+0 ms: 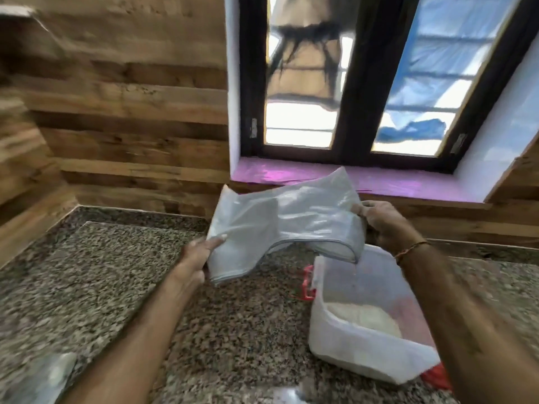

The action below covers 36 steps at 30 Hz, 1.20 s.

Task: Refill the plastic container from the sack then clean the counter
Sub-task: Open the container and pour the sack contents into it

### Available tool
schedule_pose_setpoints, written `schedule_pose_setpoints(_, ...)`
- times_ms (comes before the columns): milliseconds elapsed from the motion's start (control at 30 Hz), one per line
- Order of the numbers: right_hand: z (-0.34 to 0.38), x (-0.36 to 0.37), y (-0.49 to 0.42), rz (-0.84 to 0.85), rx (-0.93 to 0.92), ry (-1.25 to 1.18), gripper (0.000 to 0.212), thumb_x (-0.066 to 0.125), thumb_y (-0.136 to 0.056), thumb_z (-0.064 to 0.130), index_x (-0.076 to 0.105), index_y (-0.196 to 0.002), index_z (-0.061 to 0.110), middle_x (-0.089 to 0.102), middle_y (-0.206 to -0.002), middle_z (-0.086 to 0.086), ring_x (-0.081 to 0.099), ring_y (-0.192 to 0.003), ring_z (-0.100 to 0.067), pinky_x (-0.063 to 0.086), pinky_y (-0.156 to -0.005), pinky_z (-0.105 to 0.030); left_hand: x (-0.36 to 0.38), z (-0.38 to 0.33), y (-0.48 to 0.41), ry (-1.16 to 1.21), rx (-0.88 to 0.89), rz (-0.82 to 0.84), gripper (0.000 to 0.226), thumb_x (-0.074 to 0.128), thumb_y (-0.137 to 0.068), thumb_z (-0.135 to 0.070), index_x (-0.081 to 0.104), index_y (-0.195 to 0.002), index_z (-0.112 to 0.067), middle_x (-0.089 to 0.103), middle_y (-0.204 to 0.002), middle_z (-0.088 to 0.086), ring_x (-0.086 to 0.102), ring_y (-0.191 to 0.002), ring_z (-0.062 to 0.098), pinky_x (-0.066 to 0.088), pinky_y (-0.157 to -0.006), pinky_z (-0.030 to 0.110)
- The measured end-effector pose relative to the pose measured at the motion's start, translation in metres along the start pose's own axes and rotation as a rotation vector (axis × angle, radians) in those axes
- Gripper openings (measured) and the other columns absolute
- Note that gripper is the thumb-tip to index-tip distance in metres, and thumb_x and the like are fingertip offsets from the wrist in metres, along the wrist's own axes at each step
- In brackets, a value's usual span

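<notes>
A limp white sack [280, 220] hangs in the air above the counter, held at both ends. My left hand [198, 258] grips its lower left corner, and my right hand [382, 225] grips its right end. The sack's open mouth sags just over a translucent plastic container [361, 354] with red clips. A thin trickle of white grains falls from the mouth into the container. A mound of white grains [364, 316] lies inside, partly hidden by my right forearm.
The speckled granite counter [145, 287] runs into a corner of wood-panelled walls. A window with a pink sill [306, 173] sits behind the sack. A blurred pale object [43, 380] lies at the counter's near left edge, and another pale scrap [285, 396] near the bottom.
</notes>
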State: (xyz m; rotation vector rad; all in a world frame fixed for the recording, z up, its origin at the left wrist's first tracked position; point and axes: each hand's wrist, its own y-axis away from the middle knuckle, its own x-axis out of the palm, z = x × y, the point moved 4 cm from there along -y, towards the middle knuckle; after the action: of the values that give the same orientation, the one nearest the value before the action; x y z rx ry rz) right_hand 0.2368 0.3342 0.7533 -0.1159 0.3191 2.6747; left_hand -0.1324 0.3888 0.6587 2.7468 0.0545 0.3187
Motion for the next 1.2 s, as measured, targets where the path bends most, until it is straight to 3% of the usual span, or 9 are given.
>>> schedule_pose_setpoints(133, -0.038, 0.124, 0.008, 0.19, 0.052, 0.005, 0.019, 0.066, -0.098, 0.018, 0.074, -0.092, 0.003, 0.071, -0.073, -0.008, 0.065, -0.052, -0.017, 0.055, -0.052, -0.029, -0.133, 0.045, -0.018, -0.027, -0.098, -0.187, 0.032, 0.076, -0.089, -0.007, 0.065, -0.117, 0.004, 0.071, -0.108, 0.026, 0.069, -0.079, 0.03, 0.059, -0.061, 0.035)
schedule_pose_setpoints(267, -0.12, 0.214, 0.028, 0.375, 0.222, 0.158, 0.007, 0.077, -0.086, 0.003, 0.074, -0.091, 0.0, 0.075, -0.076, -0.01, 0.07, -0.059, -0.02, 0.057, -0.055, -0.029, -0.227, 0.109, -0.018, -0.053, -0.202, -0.351, 0.044, 0.074, -0.091, -0.006, 0.058, -0.13, 0.007, 0.065, -0.127, 0.028, 0.067, -0.103, 0.04, 0.054, -0.079, 0.041)
schedule_pose_setpoints(333, -0.162, 0.233, 0.03, 0.349, 0.261, 0.303, 0.022, 0.081, -0.08, -0.003, 0.073, -0.099, -0.006, 0.073, -0.084, -0.016, 0.067, -0.066, -0.026, 0.055, -0.057, -0.031, -0.252, 0.132, -0.011, -0.083, -0.229, -0.394, 0.05, 0.081, -0.085, -0.009, 0.061, -0.128, 0.006, 0.068, -0.121, 0.024, 0.066, -0.104, 0.037, 0.052, -0.084, 0.043)
schedule_pose_setpoints(400, -0.188, 0.236, 0.032, 0.299, 0.255, 0.393, 0.019, 0.081, -0.079, -0.003, 0.072, -0.095, -0.002, 0.071, -0.079, -0.012, 0.063, -0.062, -0.023, 0.049, -0.046, -0.023, -0.265, 0.147, -0.003, -0.123, -0.208, -0.405, 0.039, 0.085, -0.078, -0.008, 0.068, -0.111, 0.004, 0.071, -0.096, 0.018, 0.067, -0.087, 0.032, 0.05, -0.081, 0.042)
schedule_pose_setpoints(467, -0.202, 0.232, 0.033, 0.251, 0.23, 0.475, 0.016, 0.082, -0.079, -0.001, 0.071, -0.088, 0.007, 0.072, -0.079, -0.011, 0.064, -0.063, -0.023, 0.053, -0.05, -0.027, -0.27, 0.158, 0.002, -0.174, -0.203, -0.406, 0.03, 0.086, -0.074, -0.012, 0.072, -0.097, -0.001, 0.071, -0.081, 0.011, 0.069, -0.079, 0.03, 0.05, -0.076, 0.041)
schedule_pose_setpoints(600, -0.218, 0.225, 0.029, 0.181, 0.176, 0.665, 0.029, 0.088, -0.07, 0.008, 0.067, -0.088, 0.017, 0.076, -0.093, -0.011, 0.073, -0.082, -0.031, 0.064, -0.075, -0.05, -0.274, 0.181, -0.002, -0.388, -0.16, -0.481, 0.027, 0.089, -0.068, -0.025, 0.067, -0.07, -0.009, 0.067, -0.064, 0.006, 0.068, -0.068, 0.029, 0.047, -0.061, 0.035)
schedule_pose_setpoints(800, -0.226, 0.222, 0.037, 0.14, 0.083, 0.923, 0.032, 0.071, -0.083, 0.016, 0.065, -0.114, 0.019, 0.072, -0.111, -0.012, 0.067, -0.098, -0.032, 0.046, -0.074, -0.031, -0.256, 0.175, 0.007, -0.692, -0.107, -0.528, 0.048, 0.089, -0.077, -0.026, 0.062, -0.114, -0.011, 0.069, -0.101, 0.014, 0.067, -0.089, 0.034, 0.055, -0.076, 0.041)
schedule_pose_setpoints(967, -0.232, 0.221, 0.035, 0.12, -0.01, 0.987, 0.028, 0.065, -0.087, 0.014, 0.058, -0.114, 0.015, 0.07, -0.11, -0.015, 0.064, -0.091, -0.032, 0.056, -0.078, -0.04, -0.237, 0.157, 0.012, -0.828, -0.086, -0.538, 0.075, 0.089, -0.075, -0.018, 0.048, -0.137, -0.008, 0.062, -0.13, 0.02, 0.062, -0.114, 0.041, 0.05, -0.084, 0.043)
schedule_pose_setpoints(1200, -0.157, 0.215, 0.043, 0.046, -0.32, 0.688, 0.051, 0.075, -0.088, 0.03, 0.056, -0.133, 0.016, 0.061, -0.125, -0.009, 0.06, -0.111, -0.023, 0.054, -0.089, -0.037, -0.151, 0.095, 0.003, -0.98, 0.159, -0.459, 0.082, 0.083, -0.082, -0.038, 0.039, -0.148, -0.015, 0.048, -0.144, 0.018, 0.047, -0.129, 0.04, 0.046, -0.098, 0.053)
